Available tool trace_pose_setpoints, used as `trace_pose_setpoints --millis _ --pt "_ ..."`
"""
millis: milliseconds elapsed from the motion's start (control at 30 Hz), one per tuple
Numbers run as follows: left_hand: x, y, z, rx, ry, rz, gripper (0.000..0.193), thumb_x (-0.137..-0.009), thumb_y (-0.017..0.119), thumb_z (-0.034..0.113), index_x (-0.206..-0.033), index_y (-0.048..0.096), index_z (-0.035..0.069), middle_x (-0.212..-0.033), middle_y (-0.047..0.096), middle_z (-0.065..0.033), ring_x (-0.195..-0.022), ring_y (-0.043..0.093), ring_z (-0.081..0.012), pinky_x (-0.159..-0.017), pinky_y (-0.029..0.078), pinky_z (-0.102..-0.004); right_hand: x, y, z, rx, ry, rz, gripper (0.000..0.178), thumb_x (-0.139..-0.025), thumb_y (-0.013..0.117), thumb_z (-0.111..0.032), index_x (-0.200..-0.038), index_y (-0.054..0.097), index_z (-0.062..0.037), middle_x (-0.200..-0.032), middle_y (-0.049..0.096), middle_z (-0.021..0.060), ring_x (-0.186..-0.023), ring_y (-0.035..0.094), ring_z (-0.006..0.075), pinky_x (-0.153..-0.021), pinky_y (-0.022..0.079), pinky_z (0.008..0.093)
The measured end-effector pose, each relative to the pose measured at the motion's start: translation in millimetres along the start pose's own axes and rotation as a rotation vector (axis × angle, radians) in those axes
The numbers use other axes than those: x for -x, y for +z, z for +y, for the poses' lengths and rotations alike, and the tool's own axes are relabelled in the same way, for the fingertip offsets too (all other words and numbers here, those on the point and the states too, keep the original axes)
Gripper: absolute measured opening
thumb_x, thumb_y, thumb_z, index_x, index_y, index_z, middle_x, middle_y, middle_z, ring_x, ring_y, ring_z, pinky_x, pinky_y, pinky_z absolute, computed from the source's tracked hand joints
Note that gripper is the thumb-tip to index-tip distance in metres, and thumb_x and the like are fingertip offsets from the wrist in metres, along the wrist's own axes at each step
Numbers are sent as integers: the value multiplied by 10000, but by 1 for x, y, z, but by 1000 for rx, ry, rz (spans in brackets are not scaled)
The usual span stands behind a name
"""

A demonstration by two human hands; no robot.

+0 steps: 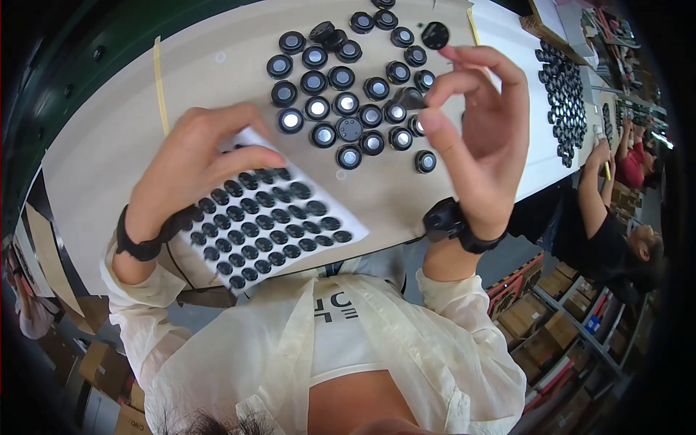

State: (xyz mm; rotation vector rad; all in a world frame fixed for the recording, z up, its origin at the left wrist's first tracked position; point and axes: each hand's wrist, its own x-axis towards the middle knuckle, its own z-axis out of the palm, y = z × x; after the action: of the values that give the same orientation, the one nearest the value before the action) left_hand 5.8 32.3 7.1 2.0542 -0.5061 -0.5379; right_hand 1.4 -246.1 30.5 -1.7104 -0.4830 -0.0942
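Observation:
My left hand (206,145) grips a white sheet (308,192) by its upper edge, thumb on top. Rows of small glossy black round stickers (250,206) cover the sheet, which is tilted over the table's near edge. My right hand (478,119) is raised over the right of the part cluster, thumb and index finger close together. A blurred dark round sticker (412,98) shows at these fingertips. Beyond another finger is a glossy black disc (435,35); whether it touches that finger I cannot tell. Round black parts with silvery centres (314,81) stand loosely grouped between and beyond my hands.
Yellow tape strips (161,87) cross the beige table (94,159). More black parts (562,101) stand in a dense group on the white surface at right. A co-worker in black (605,232) and another in red are at the right, near shelves with cardboard boxes (525,312).

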Motion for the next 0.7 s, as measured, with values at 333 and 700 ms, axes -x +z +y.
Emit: trace_pose_setpoints --millis 333,700 --pt "-57 -13 -17 -353 118 174 177 -816 633 56 -992 619 56 -949 591 -111 -809 601 -257 -728 480 -316 -19 0 7 328 -10 -56 430 -779 690 -47 -1178 536 -10 -899 608 37 -923 545 147 -938 368 303" --pt "-53 -17 -11 307 174 69 322 -887 569 5 -1204 517 23 -1095 592 -69 -970 618 -182 -825 492 -283 -30 10 9 136 -22 68 407 -757 710 -76 -1131 551 -51 -813 635 20 -915 574 173 -941 380 321"
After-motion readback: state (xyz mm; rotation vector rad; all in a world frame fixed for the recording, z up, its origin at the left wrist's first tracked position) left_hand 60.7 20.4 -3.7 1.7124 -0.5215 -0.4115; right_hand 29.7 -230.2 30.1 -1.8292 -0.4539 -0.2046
